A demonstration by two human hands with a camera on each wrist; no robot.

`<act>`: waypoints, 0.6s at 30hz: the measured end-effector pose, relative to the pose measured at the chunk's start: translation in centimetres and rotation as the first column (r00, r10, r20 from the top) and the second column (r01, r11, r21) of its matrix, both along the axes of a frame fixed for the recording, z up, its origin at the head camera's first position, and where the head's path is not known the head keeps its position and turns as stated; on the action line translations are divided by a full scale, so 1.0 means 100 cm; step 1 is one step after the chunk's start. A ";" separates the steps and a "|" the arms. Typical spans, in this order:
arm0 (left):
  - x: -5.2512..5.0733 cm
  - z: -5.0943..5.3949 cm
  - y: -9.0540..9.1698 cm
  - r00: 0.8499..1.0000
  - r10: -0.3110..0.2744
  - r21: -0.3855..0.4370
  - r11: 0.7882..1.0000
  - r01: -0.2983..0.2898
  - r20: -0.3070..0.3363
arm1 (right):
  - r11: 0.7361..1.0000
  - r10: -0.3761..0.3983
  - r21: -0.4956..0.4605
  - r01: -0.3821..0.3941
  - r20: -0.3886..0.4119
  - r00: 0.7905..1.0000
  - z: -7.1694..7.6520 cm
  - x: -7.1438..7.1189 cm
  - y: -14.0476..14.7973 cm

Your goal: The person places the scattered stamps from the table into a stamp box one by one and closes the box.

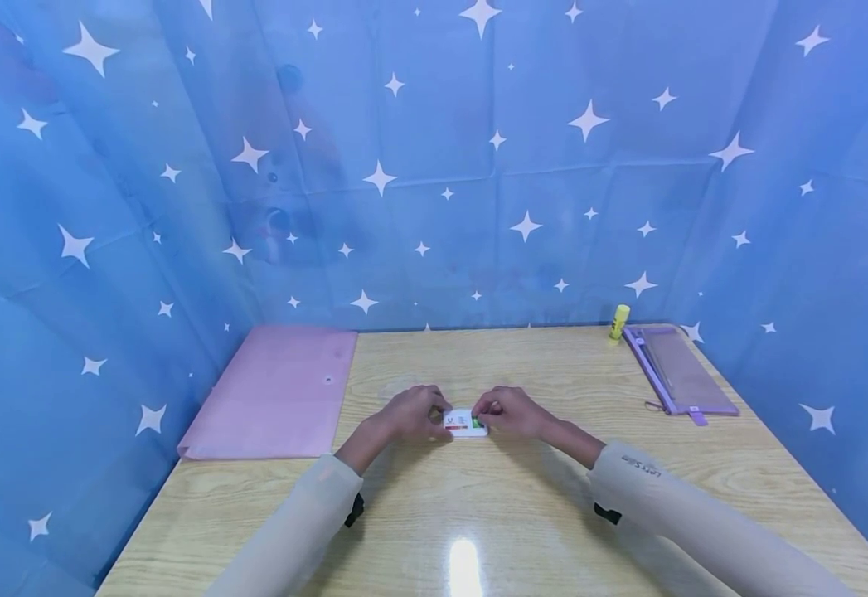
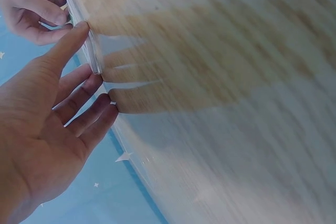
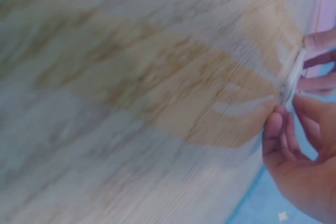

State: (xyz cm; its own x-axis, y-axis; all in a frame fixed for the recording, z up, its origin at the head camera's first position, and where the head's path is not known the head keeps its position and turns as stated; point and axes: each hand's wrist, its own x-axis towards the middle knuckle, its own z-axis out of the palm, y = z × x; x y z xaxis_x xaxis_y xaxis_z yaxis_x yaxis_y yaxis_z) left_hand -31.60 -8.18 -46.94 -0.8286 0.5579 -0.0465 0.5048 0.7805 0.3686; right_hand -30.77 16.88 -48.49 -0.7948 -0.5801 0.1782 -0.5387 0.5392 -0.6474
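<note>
A person's two bare hands are working together on a small, flat white pack (image 1: 460, 430) with a red stripe and a bright green patch. The pack is lying on a pale wood-grain tabletop (image 1: 538, 531), about midway between its left and right edges and well in from its far edge. The left hand (image 1: 417, 412) is grasping the pack's left end, its thumb pressing the side nearer the person while fingertips are reaching round the opposite side. The right hand (image 1: 511, 412) is pinching at the right end, its bent fingers meeting the pack beside the green patch. In the wrist views the pack is appearing nearly edge-on, and the glossy surface is mirroring the fingers.

Both forearms are coming in from the near side in light sleeves (image 1: 292, 531), with printed lettering showing on the right one.

A large pink folder (image 1: 277, 390) is lying flat at the far left corner of the tabletop, running along the left edge. Toward the far right corner, a yellow glue stick (image 1: 618, 323) is standing upright close to the far edge. Just beside it, a see-through pouch with purple trim (image 1: 683, 369) is lying along the right edge. Behind everything, a blue curtain (image 1: 434, 133) with white stars is hanging.
</note>
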 end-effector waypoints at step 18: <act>0.002 -0.001 -0.002 1.000 0.001 0.006 1.000 -0.001 -0.002 | 1.000 -0.012 -0.009 0.013 0.027 1.000 0.008 0.001 0.004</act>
State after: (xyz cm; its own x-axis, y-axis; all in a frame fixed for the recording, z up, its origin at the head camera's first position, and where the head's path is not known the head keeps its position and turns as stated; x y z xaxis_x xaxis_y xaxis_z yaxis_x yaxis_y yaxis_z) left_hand -31.41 -8.33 -47.01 -0.8295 0.5570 -0.0414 0.5044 0.7789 0.3728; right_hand -30.70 17.25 -47.74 -0.8066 -0.5685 0.1621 -0.5143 0.5396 -0.6666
